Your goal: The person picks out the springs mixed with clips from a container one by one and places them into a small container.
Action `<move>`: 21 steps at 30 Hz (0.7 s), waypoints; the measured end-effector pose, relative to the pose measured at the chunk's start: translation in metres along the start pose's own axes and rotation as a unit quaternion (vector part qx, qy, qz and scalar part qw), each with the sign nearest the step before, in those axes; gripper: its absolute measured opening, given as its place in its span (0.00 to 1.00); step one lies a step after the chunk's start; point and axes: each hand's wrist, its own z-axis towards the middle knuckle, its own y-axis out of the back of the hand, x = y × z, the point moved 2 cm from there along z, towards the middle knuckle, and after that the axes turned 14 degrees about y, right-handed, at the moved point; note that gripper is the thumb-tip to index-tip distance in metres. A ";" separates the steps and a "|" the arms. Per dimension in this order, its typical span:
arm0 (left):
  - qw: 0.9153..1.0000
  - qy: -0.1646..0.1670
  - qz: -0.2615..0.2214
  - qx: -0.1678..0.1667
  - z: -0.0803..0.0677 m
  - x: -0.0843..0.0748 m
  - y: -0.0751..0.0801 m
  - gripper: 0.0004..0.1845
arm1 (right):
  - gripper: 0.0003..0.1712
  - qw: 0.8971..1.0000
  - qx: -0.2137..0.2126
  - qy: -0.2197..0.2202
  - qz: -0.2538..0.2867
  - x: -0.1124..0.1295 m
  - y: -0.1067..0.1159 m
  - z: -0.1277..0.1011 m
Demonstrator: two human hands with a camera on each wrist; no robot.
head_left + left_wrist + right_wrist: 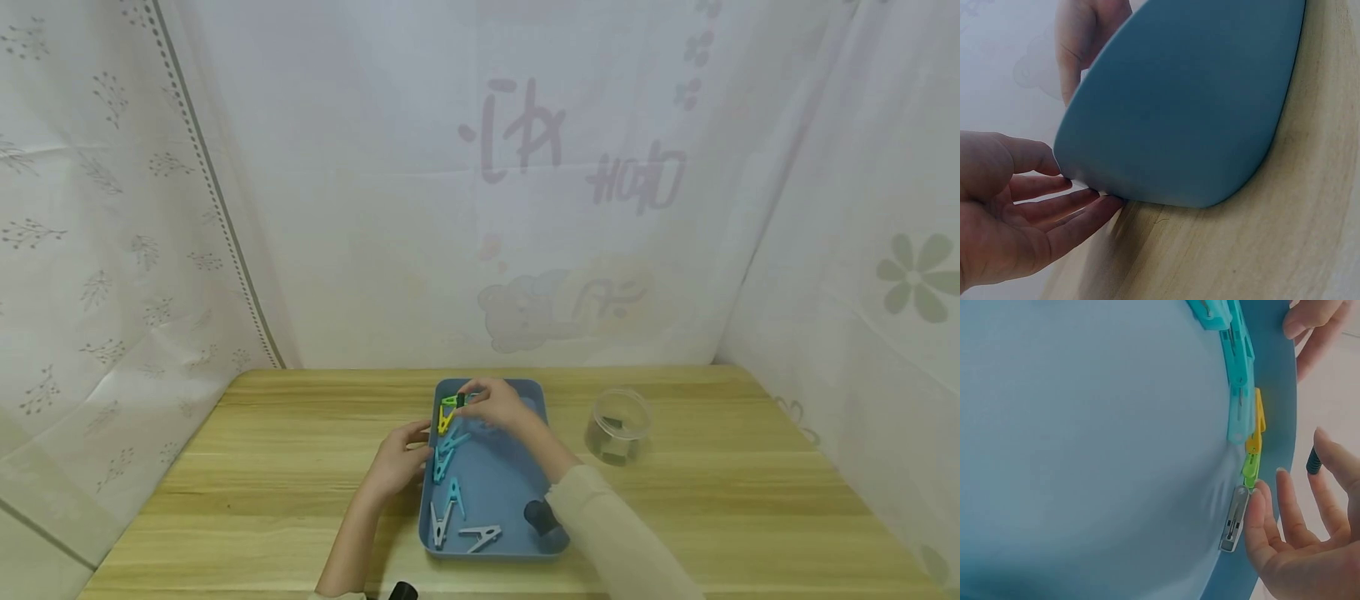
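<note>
My right hand (491, 406) is over the far left corner of a blue tray (498, 475). Its thumb and a finger pinch a small black ridged cylinder (1314, 461). The other fingertips reach over the rim, right at a grey clothespin (1234, 519) in the right wrist view. Along the tray's left wall lie a green clothespin (1251, 469), a yellow clothespin (446, 419) and several turquoise clothespins (444, 464). Two grey clothespins, one (440, 525) by the wall, lie at the near end. My left hand (397, 458) rests its extended fingertips against the tray's outer left side.
To the right of the tray, a clear round tub (618, 425) with dark pieces inside stands on the wooden table (735, 492). Patterned white cloth (375, 208) hangs behind the table and on both sides. A black wrist-worn piece (540, 517) overlaps the tray's near right corner.
</note>
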 end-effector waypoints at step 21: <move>1.000 -0.002 0.019 0.008 0.001 0.001 0.000 0.27 | 0.23 1.000 -0.015 -0.003 0.006 0.007 0.009 -0.008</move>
